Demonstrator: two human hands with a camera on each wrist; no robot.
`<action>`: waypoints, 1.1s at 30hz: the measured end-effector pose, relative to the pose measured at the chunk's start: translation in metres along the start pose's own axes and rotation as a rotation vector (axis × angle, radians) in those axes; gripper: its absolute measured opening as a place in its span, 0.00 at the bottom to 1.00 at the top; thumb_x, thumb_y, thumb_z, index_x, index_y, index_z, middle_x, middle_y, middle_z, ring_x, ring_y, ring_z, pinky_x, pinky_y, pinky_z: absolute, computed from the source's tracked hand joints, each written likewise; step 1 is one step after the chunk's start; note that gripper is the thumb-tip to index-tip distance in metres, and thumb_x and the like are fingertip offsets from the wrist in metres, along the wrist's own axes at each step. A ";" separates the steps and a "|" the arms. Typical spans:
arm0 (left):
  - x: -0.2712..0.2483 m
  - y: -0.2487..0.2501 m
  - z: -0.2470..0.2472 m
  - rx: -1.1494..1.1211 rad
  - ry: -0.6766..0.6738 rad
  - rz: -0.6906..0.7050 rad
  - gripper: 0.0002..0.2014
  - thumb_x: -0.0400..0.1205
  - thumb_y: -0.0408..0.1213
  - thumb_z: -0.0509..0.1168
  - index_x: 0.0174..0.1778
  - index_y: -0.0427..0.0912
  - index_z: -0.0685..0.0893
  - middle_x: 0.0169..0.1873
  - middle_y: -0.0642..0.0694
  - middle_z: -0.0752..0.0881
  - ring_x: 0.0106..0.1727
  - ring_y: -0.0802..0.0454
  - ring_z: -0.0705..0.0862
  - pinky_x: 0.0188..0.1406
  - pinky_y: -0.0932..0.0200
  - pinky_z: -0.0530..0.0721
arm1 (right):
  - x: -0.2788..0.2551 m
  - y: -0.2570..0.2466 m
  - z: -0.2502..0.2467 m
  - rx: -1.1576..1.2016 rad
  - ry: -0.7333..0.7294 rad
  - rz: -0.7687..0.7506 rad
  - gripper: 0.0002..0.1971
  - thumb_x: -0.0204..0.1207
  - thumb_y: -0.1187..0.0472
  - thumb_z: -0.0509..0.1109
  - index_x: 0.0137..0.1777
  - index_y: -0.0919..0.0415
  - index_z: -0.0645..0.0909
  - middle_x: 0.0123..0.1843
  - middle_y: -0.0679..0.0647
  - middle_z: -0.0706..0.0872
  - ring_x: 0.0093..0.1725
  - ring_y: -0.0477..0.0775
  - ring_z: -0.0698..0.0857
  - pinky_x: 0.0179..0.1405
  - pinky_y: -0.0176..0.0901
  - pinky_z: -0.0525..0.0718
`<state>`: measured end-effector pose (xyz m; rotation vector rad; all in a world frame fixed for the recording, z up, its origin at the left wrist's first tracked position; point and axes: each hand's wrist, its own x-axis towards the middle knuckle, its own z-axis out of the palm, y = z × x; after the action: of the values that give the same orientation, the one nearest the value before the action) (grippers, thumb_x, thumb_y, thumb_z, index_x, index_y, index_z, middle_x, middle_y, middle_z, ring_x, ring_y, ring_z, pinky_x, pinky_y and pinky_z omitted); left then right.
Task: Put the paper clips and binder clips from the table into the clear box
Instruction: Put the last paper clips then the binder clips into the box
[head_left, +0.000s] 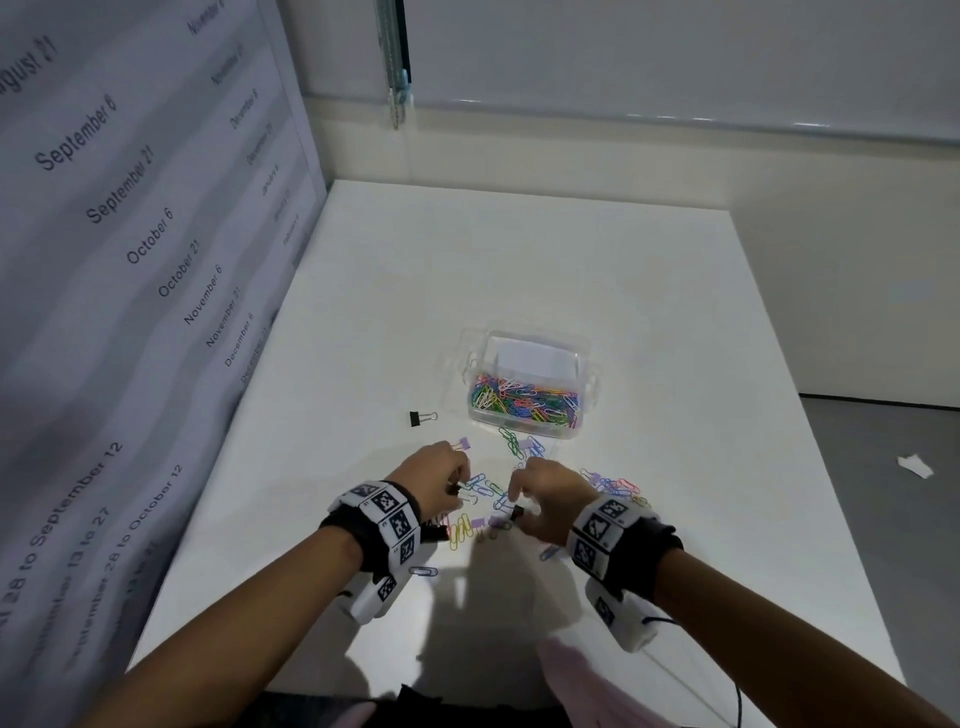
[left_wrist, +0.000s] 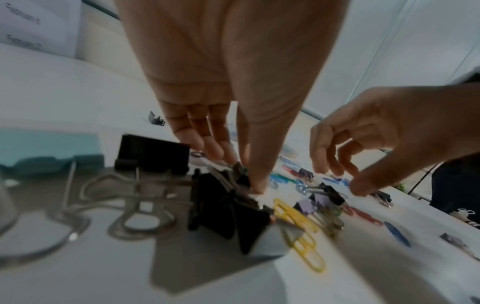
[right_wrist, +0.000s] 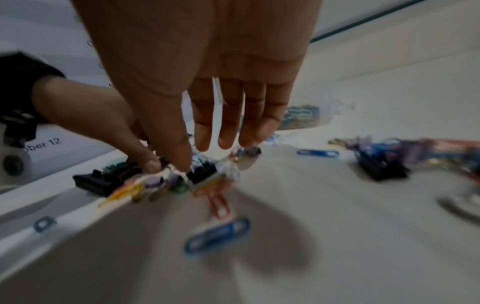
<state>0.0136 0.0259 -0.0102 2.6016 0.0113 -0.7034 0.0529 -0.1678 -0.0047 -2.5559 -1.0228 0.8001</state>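
Note:
The clear box (head_left: 584, 364), with many coloured paper clips in it, stands mid-table. In front of it, loose paper clips (head_left: 511, 441) and binder clips lie scattered. My left hand (head_left: 460, 488) pinches a small black binder clip (left_wrist: 240, 174) between thumb and fingers, low over the table. More black binder clips (left_wrist: 221, 209) lie just under that wrist. My right hand (head_left: 519, 500) reaches down with loosely spread fingers. Its thumb (right_wrist: 179, 162) touches another black binder clip (right_wrist: 202, 173) among purple binder clips (left_wrist: 311, 202) and yellow paper clips (left_wrist: 298, 218).
A lone black binder clip (head_left: 422, 417) lies left of the box. A heap of coloured clips (head_left: 615, 486) lies right of my right hand. A printed panel with dates (head_left: 130, 260) walls the table's left side. A scrap of paper (head_left: 915, 465) lies on the floor.

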 end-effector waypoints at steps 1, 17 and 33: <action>0.000 0.000 0.002 -0.004 0.012 0.012 0.13 0.75 0.36 0.71 0.53 0.41 0.81 0.54 0.41 0.81 0.52 0.46 0.81 0.52 0.57 0.77 | -0.003 0.002 0.004 0.002 -0.018 0.031 0.16 0.70 0.59 0.71 0.58 0.61 0.78 0.57 0.61 0.80 0.57 0.61 0.79 0.58 0.48 0.79; -0.013 -0.031 -0.013 -0.153 0.321 -0.031 0.07 0.78 0.33 0.64 0.50 0.41 0.83 0.45 0.49 0.73 0.42 0.53 0.75 0.45 0.62 0.72 | -0.033 0.035 0.002 0.143 0.157 0.350 0.13 0.68 0.63 0.68 0.54 0.59 0.83 0.52 0.56 0.82 0.55 0.56 0.81 0.49 0.37 0.73; -0.019 0.032 0.026 -0.016 -0.017 0.106 0.18 0.75 0.46 0.69 0.58 0.43 0.77 0.56 0.43 0.78 0.57 0.46 0.78 0.58 0.52 0.77 | -0.045 0.018 0.009 0.123 -0.052 0.182 0.33 0.63 0.62 0.79 0.68 0.55 0.70 0.62 0.57 0.75 0.54 0.51 0.75 0.56 0.41 0.74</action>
<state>-0.0115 -0.0118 -0.0075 2.5602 -0.1243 -0.6841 0.0305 -0.2115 -0.0022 -2.5600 -0.7377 0.9500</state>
